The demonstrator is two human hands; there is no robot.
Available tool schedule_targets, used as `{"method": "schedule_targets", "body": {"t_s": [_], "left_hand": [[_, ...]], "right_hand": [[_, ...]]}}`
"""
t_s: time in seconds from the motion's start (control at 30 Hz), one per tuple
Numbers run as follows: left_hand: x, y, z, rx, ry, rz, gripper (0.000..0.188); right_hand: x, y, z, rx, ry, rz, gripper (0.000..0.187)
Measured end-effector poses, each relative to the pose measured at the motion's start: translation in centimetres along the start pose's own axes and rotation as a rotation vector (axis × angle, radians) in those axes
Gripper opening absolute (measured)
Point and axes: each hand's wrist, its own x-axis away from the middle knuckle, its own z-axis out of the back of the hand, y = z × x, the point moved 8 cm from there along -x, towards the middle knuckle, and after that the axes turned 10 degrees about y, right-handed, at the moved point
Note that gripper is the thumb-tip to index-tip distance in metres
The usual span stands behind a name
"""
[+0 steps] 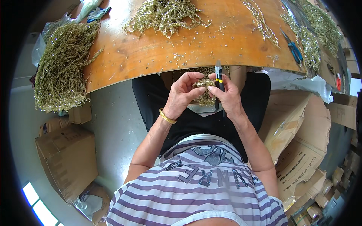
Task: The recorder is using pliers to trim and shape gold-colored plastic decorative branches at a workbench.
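Over my lap, just below the table edge, both hands are closed on a gold beaded strand [206, 101]. My left hand [184, 92], with a gold bracelet at the wrist, pinches it between thumb and fingers. Thumb and fingers of my right hand [229, 98] pinch the strand from the other side. That hand also keeps a pair of pliers [218, 68] with black and yellow handles, its metal jaws pointing up toward the table. More gold beading lies behind the hands, partly hidden by them.
Bunches of gold beaded strands lie on the wooden table [128, 60]: a hanging one [64, 67] at left, a heap [166, 17] at the far middle, others at right. Blue-handled pliers [294, 49] lie at right. Cardboard boxes [69, 162] stand on the floor at both sides.
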Motion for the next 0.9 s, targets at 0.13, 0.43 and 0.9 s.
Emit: {"method": "schedule_targets", "body": {"t_s": [0.13, 0.43, 0.9], "left_hand": [[0.1, 0.6, 0.0, -0.225, 0.039, -0.191, 0.034], [-0.6, -0.3, -0.3, -0.112, -0.101, -0.050, 0.030], [-1.5, -0.5, 0.8, -0.176, -0.032, -0.063, 0.031]], "right_hand": [[-0.3, 0.0, 0.2, 0.128, 0.006, 0.072, 0.027], [-0.4, -0.6, 0.0, 0.176, -0.053, 0.052, 0.026], [-0.6, -0.9, -0.2, 0.311, -0.050, 0.095, 0.026]]}}
